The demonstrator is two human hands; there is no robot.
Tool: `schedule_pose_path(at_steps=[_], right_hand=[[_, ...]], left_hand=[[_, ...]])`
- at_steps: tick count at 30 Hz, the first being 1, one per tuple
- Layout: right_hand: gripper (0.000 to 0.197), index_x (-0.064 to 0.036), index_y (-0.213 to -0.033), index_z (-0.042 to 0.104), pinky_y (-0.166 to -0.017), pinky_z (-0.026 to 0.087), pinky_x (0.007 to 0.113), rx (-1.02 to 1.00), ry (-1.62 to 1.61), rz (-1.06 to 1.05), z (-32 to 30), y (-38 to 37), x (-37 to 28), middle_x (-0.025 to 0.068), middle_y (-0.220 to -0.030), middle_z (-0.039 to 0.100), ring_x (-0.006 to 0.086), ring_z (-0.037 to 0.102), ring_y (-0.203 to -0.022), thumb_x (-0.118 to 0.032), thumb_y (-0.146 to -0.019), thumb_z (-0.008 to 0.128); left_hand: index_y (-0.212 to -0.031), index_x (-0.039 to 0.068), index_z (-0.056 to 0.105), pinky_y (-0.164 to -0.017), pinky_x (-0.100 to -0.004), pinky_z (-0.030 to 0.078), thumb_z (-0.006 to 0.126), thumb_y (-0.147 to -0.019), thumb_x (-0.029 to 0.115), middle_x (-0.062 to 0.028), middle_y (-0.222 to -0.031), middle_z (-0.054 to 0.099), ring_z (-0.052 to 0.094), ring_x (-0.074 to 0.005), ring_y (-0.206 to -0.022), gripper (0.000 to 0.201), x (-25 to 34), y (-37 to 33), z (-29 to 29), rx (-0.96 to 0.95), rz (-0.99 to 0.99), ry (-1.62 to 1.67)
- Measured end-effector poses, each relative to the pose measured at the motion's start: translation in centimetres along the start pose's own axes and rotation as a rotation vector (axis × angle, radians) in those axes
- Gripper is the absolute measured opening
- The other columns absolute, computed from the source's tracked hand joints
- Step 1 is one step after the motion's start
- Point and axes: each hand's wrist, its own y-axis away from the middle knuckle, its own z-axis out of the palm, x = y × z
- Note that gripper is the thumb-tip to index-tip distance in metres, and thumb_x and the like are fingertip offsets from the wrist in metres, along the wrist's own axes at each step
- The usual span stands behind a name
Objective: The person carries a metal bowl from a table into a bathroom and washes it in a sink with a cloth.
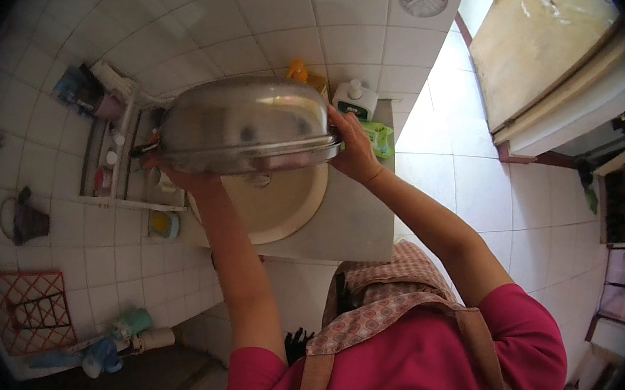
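A wide steel pan with a domed lid (248,115) is held up over a cream oval washbasin (285,224). My left hand (189,178) grips its left end near a dark handle; that hand's fingers are partly hidden behind the pan. At the opposite end, my right hand (353,146) is closed round the rim, with the thumb side up. The pan is roughly level and hides the far part of the basin. A metal fitting shows just below it, inside the basin.
Beyond the basin stand a white bottle (356,99), an orange-topped container (297,71) and a green packet (378,138). A white wall shelf (111,169) with cups is at the left. Lower left hangs a red rack (29,311). A wooden door (546,44) stands at the right.
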Motion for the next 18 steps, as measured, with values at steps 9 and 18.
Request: schedule_pose_path(at_steps=[9,18], right_hand=[[0.101,-0.0063,-0.136,0.028,-0.079,0.045,0.038,-0.191,-0.22,0.389,-1.8,1.7,-1.5,0.0153,-0.101,0.054,0.0329,0.054,-0.09,-0.024,-0.053,0.084],[0.048,0.0026,-0.099,0.06,-0.069,0.049,0.028,-0.167,-0.438,1.253,-16.7,13.0,0.0,0.0093,-0.082,0.065,0.0142,0.06,-0.077,-0.028,-0.067,0.077]], left_hand=[[-0.127,0.01,0.041,-0.099,-0.0399,0.034,0.039,-0.089,0.053,-0.0089,-0.128,0.043,0.042,-0.0246,-0.115,0.058,0.8,4.2,7.5,0.265,-0.081,-0.296],[-0.119,0.002,0.044,-0.094,-0.0345,0.034,0.051,-0.09,0.032,-0.0088,-0.116,0.049,0.044,-0.0209,-0.106,0.042,-8.2,17.3,9.5,0.114,-0.534,-0.754]])
